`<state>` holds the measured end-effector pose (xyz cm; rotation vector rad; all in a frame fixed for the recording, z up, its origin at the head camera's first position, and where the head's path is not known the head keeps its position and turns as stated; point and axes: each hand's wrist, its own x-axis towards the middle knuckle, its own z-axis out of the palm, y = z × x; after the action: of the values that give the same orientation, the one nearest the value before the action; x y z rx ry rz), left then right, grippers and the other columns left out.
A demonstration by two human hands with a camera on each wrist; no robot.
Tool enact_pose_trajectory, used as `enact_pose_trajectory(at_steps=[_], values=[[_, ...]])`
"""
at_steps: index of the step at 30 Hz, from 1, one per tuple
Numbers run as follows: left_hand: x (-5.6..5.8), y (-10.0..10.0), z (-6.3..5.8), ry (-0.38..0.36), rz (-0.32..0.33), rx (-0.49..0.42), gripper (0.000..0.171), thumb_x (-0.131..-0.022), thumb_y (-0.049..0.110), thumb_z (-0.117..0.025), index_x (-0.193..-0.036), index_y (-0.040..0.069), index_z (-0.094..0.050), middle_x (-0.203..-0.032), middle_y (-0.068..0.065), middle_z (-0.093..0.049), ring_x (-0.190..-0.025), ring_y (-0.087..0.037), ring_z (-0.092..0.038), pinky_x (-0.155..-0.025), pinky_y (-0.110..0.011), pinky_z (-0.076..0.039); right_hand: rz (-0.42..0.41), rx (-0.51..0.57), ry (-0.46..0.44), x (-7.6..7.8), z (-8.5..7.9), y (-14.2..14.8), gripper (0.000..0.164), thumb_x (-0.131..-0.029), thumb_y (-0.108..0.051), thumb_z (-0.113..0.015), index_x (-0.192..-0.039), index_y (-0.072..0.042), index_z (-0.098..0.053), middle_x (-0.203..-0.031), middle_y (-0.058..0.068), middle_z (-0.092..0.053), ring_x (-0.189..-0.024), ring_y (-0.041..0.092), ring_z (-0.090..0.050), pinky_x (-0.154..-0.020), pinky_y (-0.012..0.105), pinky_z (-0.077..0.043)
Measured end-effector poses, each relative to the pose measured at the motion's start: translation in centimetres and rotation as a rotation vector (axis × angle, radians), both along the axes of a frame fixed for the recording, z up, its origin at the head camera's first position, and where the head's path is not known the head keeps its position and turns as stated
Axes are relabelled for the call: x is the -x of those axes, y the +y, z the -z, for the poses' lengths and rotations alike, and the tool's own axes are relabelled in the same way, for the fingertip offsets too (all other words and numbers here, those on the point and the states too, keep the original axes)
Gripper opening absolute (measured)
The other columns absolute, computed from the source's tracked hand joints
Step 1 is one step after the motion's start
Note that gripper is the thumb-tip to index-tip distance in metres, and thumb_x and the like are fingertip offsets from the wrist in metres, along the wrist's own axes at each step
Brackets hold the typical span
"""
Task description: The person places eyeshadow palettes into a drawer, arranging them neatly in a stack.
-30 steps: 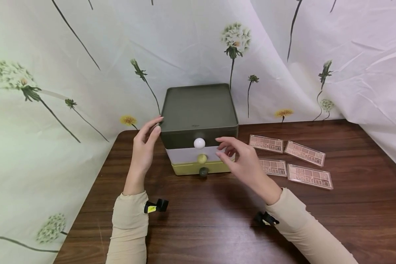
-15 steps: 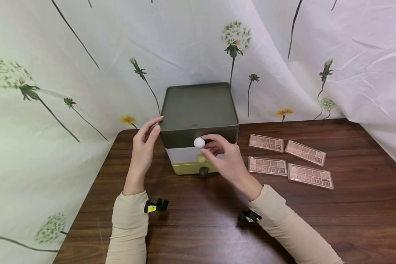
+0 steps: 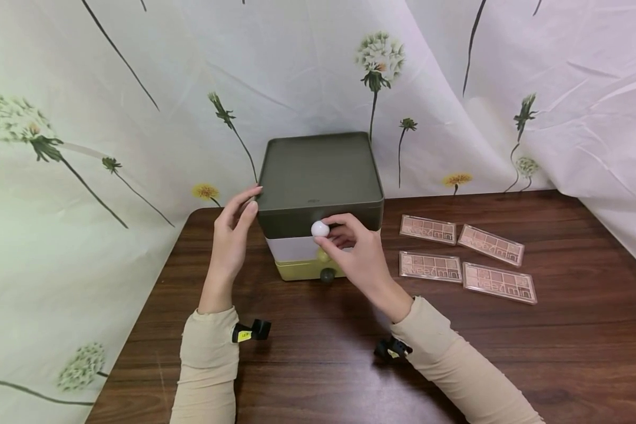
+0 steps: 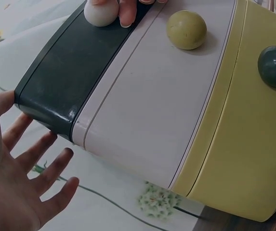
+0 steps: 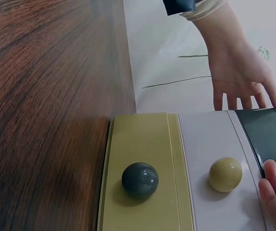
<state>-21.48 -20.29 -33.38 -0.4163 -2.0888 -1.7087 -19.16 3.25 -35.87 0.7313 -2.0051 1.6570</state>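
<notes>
I see the left hand, fingers spread, touching the left side of the box on the table. Its three drawers look closed, contents hidden; the white knob is pinched by the right hand. Four palettes, pans inside, lie farther right.

Head view: bright, soft, diffuse light; cloth backdrop tinged green at left, pink at right. Counter: pale sheen at lower centre, soft dark shadow in front of the drawer box. White knob: glossy, outline clear. Left wrist view: dimmer, colours muted; glint near the lower corner of the dark drawer. Right wrist view: dim; hazy sheen on the counter's upper part; small highlights on the dark knob and yellow knob, soft shadows below both.
</notes>
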Motion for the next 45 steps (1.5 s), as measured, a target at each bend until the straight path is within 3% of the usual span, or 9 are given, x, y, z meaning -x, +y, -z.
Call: enact_pose_trajectory(at_steps=[16, 19, 23, 24, 27, 30, 34, 45], values=[[0.0, -0.2, 0.0, -0.029, 0.031, -0.012, 0.037, -0.105, 0.022, -0.05, -0.138, 0.008, -0.059, -0.142, 0.002, -0.053, -0.128, -0.013, -0.047, -0.101, -0.029, -0.037, -0.032, -0.066, -0.021, -2.3, -0.5, 0.7, 0.028, -0.085, -0.009, -0.079, -0.11, -0.008, -0.068, -0.09, 0.002, -0.074, -0.076, 0.01, -0.067, -0.069, 0.027, -0.055], [0.0, -0.3, -0.1, -0.043, 0.035, -0.017, 0.037, -0.105, 0.022, -0.05, -0.139, 0.009, -0.058, -0.135, 0.004, -0.056, -0.113, -0.013, -0.051, -0.093, -0.027, -0.038, -0.033, -0.083, -0.012, -2.9, -0.5, 0.9, 0.028, -0.085, -0.009, -0.079, -0.11, -0.008, -0.068, -0.09, 0.001, -0.074, -0.075, 0.009, -0.067, -0.068, 0.027, -0.055], [-0.1, -0.2, -0.3, -0.045, 0.032, -0.031, 0.036, -0.105, 0.022, -0.051, -0.137, 0.01, -0.06, -0.103, 0.003, -0.057, -0.084, -0.014, -0.045, -0.076, -0.027, -0.037, -0.036, -0.092, -0.005, -3.5, -0.5, 1.1, 0.028, -0.084, -0.01, -0.08, -0.11, -0.01, -0.069, -0.091, 0.0, -0.074, -0.074, 0.009, -0.067, -0.068, 0.027, -0.055], [-0.1, -0.2, -0.3, -0.044, 0.032, -0.033, 0.036, -0.105, 0.022, -0.051, -0.137, 0.01, -0.06, -0.102, 0.004, -0.057, -0.083, -0.014, -0.045, -0.075, -0.027, -0.037, -0.038, -0.094, -0.003, -3.7, -0.5, 1.1, 0.028, -0.084, -0.009, -0.08, -0.11, -0.01, -0.069, -0.091, 0.0, -0.074, -0.073, 0.009, -0.067, -0.068, 0.027, -0.055], [-0.1, -0.2, -0.3, -0.042, 0.04, -0.039, 0.036, -0.105, 0.021, -0.051, -0.137, 0.009, -0.06, -0.112, 0.002, -0.06, -0.092, -0.014, -0.05, -0.08, -0.025, -0.04, -0.042, -0.108, 0.006, -4.3, -0.6, 1.3, 0.029, -0.083, -0.008, -0.081, -0.109, -0.01, -0.069, -0.092, 0.0, -0.074, -0.074, 0.008, -0.068, -0.069, 0.026, -0.055], [-0.1, -0.3, -0.2, -0.044, 0.051, -0.038, 0.037, -0.105, 0.021, -0.051, -0.138, 0.008, -0.059, -0.139, 0.003, -0.054, -0.115, -0.013, -0.051, -0.093, -0.025, -0.041, -0.049, -0.122, 0.018, -4.8, -0.6, 1.4, 0.03, -0.082, -0.007, -0.081, -0.11, -0.01, -0.069, -0.091, -0.001, -0.074, -0.075, 0.008, -0.068, -0.07, 0.026, -0.055], [-0.1, -0.3, -0.2, -0.045, 0.058, -0.041, 0.037, -0.105, 0.021, -0.05, -0.138, 0.007, -0.058, -0.141, 0.001, -0.053, -0.125, -0.013, -0.048, -0.097, -0.026, -0.041, -0.056, -0.128, 0.046, -5.4, -0.7, 1.6, 0.029, -0.082, -0.006, -0.081, -0.109, -0.01, -0.069, -0.091, 0.0, -0.074, -0.074, 0.008, -0.068, -0.069, 0.025, -0.055], [-0.1, -0.3, -0.3, -0.05, 0.06, -0.038, 0.037, -0.105, 0.021, -0.05, -0.139, 0.007, -0.058, -0.141, 0.001, -0.053, -0.126, -0.013, -0.049, -0.099, -0.026, -0.041, -0.047, -0.175, 0.14, -6.8, -0.5, 1.9, 0.031, -0.079, -0.003, -0.083, -0.105, -0.009, -0.068, -0.092, 0.001, -0.073, -0.069, 0.006, -0.067, -0.063, 0.019, -0.052]])
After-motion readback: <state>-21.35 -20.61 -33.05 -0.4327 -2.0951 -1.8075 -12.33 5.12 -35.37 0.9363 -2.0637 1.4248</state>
